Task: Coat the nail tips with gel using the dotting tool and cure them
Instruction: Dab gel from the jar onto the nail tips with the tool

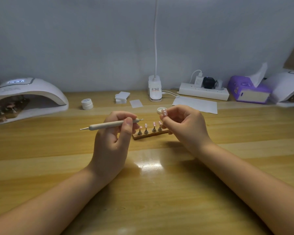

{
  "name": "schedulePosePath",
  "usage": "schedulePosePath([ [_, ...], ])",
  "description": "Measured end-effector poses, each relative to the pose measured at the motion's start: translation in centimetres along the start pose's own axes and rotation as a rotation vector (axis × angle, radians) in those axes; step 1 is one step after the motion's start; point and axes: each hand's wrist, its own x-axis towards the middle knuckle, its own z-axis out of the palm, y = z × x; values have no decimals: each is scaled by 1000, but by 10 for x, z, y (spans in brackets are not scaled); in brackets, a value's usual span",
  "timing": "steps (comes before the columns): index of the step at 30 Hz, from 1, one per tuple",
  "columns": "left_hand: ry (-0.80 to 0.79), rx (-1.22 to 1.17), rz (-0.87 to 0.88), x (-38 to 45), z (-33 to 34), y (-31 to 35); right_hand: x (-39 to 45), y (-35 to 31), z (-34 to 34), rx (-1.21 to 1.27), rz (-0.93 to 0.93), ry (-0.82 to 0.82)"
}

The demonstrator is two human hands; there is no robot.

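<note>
Nearest you, both forearms lie over the glossy yellow wooden worktop (151, 192). Your left hand (112, 141) grips the beige double-ended dotting tool (111, 123) near its right end, thumb and curled fingers (129, 122) pinching the shaft, which lies almost level. Your right hand (183, 126) pinches one pale pink nail tip (163, 113) between thumb and forefinger, raised just above the stand. Between the hands sits the small wooden strip stand (150, 135), carrying four more pink nail tips on little metal cones (149, 128).

Just beyond the right hand stands the open white gel pot (159, 110); a closed white jar (87, 103) lies further left. At the far left, the white dome curing lamp (29, 92), its display lit, shelters another stand of tips (5, 109).

The coating step appears to be in hand. Next, you would likely bring the tool's ball end to the open pot for gel, then onto the held tip, steadying both hands.
</note>
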Motion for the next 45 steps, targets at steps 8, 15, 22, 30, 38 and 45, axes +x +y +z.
schedulePosePath([
  [8,-40,15,-10,0,0,-4,16,15,-14,-237,73,26],
  [15,-56,20,-12,-1,0,-5,16,25,-11,-360,157,-87],
  [22,-69,18,-2,-2,1,-4,17,33,-11,-564,109,-131],
  [30,-57,45,-9,-2,0,-3,21,28,-11,-781,132,-382],
  [38,48,-51,-70,1,0,5,19,22,-31,-460,13,-471],
  [45,120,-246,-20,13,3,39,33,-10,-52,-427,-88,-303],
])
